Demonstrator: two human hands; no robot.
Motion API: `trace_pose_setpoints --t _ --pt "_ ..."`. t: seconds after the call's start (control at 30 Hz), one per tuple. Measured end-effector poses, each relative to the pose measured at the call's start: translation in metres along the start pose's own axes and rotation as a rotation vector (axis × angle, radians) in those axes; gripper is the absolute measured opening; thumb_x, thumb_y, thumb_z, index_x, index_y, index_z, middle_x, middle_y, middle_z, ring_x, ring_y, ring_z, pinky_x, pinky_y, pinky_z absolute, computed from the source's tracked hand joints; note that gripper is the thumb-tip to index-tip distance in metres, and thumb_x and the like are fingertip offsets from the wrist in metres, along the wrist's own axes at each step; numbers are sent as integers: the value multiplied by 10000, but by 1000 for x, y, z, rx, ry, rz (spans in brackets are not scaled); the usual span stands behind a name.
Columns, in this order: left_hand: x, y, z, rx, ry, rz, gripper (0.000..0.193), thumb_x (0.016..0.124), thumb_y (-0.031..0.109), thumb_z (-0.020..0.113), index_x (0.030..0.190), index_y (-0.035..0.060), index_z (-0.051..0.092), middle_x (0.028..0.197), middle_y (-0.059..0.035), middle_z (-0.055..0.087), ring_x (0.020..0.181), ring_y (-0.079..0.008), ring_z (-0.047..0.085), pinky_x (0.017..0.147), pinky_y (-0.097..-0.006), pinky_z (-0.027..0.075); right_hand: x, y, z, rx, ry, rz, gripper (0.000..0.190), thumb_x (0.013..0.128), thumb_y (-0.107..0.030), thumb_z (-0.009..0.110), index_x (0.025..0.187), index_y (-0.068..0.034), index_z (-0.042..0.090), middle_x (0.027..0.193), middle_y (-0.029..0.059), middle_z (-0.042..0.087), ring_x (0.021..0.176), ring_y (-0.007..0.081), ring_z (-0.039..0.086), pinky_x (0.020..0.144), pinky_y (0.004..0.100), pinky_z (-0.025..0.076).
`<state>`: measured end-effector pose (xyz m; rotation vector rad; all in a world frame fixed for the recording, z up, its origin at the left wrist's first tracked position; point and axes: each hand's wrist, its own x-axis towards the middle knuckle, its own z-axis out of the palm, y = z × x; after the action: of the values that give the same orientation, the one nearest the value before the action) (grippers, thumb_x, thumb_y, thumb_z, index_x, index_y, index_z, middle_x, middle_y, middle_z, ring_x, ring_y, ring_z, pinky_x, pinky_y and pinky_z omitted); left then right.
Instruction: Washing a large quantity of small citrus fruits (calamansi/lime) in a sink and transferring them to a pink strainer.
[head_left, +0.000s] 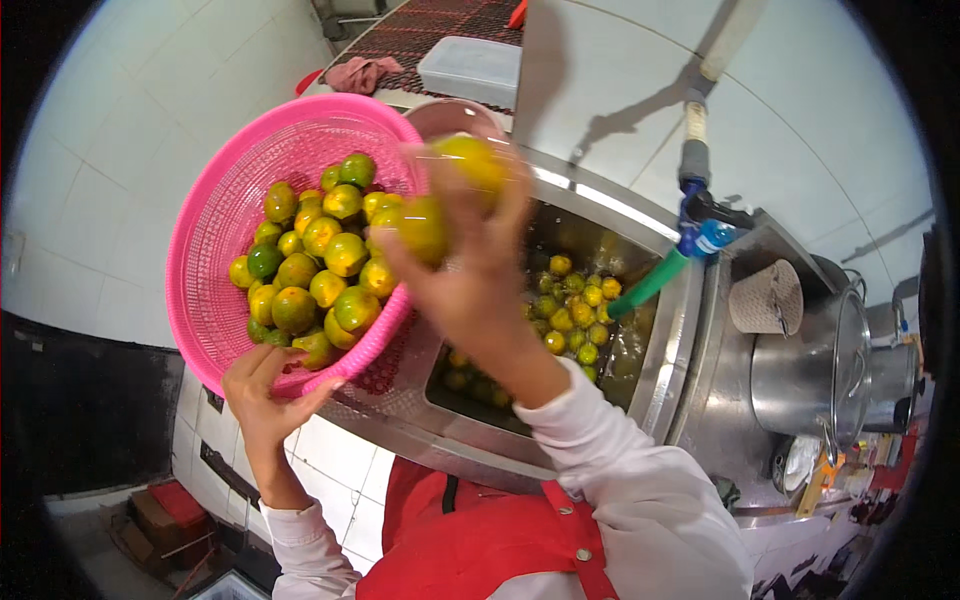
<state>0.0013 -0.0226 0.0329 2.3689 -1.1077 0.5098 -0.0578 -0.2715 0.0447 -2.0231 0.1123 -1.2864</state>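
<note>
A pink plastic colander basket (201, 225) holds many wet green-yellow citrus fruits (321, 236). My left hand (274, 397) grips its near rim, with the thumb outside and the fingers over the edge. Blurred by motion, my right hand (469, 255) is between the basket and the sink, holding at least two citrus fruits (476, 161) beside the basket's right rim. Below and to the right, a stainless steel sink (679, 360) contains dark water with more citrus fruits (574, 300) in it. A green hose (649, 283) reaches from the tap down to the fruits.
A blue tap (694, 217) on a grey pipe stands at the sink's far right. A lidded plastic container (471, 69) and a pink cloth (364, 75) lie on the back counter. To the right are a beige perforated basket (765, 300) and a large steel pot (799, 382).
</note>
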Motion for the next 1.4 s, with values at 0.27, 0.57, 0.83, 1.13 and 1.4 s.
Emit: trace_pose_setpoints --t 0.27,0.57,0.83,1.13,1.4 --pt "-35 43 38 -5 471 162 456 687 324 803 1030 62 658 1006 -66 638 906 -264 605 784 -391 457 -42 11 14 129 -192 -11 418 848 -149 657 1260 -104 604 1363 257 398 1277 410 413 1058 455 362" --pt "7 159 204 -471 -318 381 512 738 234 748 1210 127 582 1179 -126 549 1086 -313 528 892 -415 422 -259 277 -102 -611 -114 934 621 836 -99 645 1389 -72 364 1350 263 413 1130 444 528 967 463 431" --pt "22 164 427 -19 -719 593 609 806 321 660 1369 169 483 1396 -183 414 1330 -345 360 1035 -526 338 -297 364 -127 -822 -474 1287 1025 631 -251 839 1477 -147 269 1450 340 255 1263 486 412 1041 449 399" --pt "65 181 519 247 -1110 835 458 927 353 513 1383 317 481 1458 -58 379 1372 -320 302 1003 -588 359 -303 340 -92 -792 -742 1432 935 706 -164 765 1482 -185 244 1468 355 116 1133 491 528 931 461 487" --pt "35 146 496 8 -989 286 537 773 313 713 1283 218 576 1282 -73 500 1283 -335 397 790 -457 540 -244 276 -90 -340 -994 1402 887 734 -190 692 1488 -83 238 1414 388 282 1121 478 545 917 456 487"
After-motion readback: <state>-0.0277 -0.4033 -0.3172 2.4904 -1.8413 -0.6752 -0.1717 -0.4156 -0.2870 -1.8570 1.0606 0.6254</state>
